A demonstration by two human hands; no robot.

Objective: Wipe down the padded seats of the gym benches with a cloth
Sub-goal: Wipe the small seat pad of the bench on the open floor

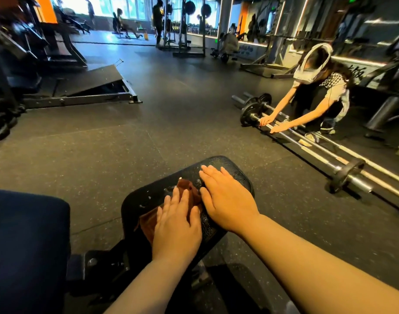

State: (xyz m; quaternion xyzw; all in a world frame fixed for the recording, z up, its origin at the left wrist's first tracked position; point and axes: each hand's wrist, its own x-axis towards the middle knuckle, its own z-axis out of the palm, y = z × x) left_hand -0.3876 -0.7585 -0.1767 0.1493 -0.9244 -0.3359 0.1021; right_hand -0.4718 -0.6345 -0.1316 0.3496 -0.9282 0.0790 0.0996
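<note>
A black padded bench seat [234, 175] lies in front of me, low in the head view, with wet streaks on its surface. A brown cloth [187, 188] is spread on the seat's middle. My left hand [177, 225] presses flat on the cloth's near part, fingers together. My right hand [225, 200] lies flat on the bare pad just right of the cloth, its fingers touching the cloth's edge. A second dark blue pad [26, 241] of the bench sits at the lower left.
A person [318, 91] crouches at the right, handling barbells [307, 141] with plates on the rubber floor. An angled platform machine [96, 87] stands at the left. Racks, benches and other people fill the far background.
</note>
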